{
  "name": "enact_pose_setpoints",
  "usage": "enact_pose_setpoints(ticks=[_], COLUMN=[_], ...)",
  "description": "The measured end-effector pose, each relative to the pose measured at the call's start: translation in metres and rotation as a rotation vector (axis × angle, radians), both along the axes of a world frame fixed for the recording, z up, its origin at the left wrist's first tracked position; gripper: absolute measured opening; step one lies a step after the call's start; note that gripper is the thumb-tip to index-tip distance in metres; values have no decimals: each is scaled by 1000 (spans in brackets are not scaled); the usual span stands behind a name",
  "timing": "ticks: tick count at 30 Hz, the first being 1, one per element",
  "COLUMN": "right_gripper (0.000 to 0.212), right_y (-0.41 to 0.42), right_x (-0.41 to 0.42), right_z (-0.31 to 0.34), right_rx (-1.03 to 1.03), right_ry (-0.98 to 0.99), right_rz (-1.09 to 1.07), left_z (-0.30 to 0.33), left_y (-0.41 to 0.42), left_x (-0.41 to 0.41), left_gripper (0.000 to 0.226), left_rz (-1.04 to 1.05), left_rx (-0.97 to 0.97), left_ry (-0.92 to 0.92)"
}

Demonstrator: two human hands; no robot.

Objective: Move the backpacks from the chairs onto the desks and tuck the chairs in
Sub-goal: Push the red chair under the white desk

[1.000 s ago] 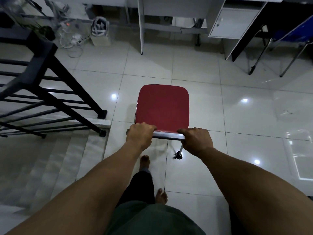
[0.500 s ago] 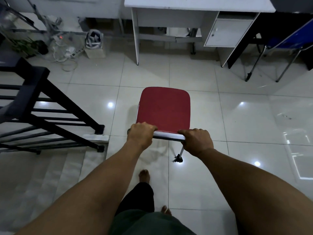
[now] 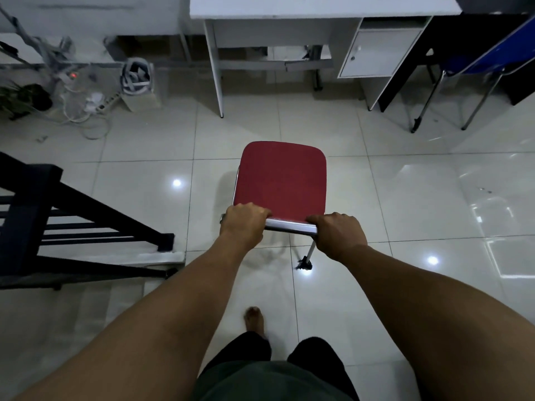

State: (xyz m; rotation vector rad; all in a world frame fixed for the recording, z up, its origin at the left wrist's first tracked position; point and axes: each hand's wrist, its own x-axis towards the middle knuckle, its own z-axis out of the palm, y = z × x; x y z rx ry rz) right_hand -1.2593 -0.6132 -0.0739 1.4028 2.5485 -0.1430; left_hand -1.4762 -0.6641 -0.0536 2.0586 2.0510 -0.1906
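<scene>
A red padded chair [image 3: 282, 180] with a chrome frame stands on the tiled floor in front of me, its seat bare. My left hand [image 3: 243, 222] grips the left end of the chrome top rail. My right hand [image 3: 337, 234] grips the right end of the same rail. Ahead stands a white desk [image 3: 318, 8] with an open knee space and a small cupboard on its right side. No backpack is in view.
A black stair railing [image 3: 86, 224] and steps going down lie at the left. Cables, a power strip [image 3: 108, 101] and a small bin [image 3: 136, 79] clutter the far left floor. A blue chair [image 3: 492, 57] and dark desk stand far right.
The chair and I have moved forward toward the white desk, which shows more of its top. Both hands keep their grip on the rail.
</scene>
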Motion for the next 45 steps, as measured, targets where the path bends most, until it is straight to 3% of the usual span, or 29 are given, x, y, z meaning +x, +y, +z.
enact_pose_setpoints(ticks=[16,45], right_gripper=[37,41], right_y=[132,423], right_x=[2,-23], right_z=[-2,1], right_rx=[46,10], right_ry=[17,118], right_rz=[36,172], left_z=[-4,-9], left_y=[122,386], left_x=[1,-4], left_gripper=[38,44], left_rz=[-3,274], left_rx=[17,-2], left_ry=[-10,-15])
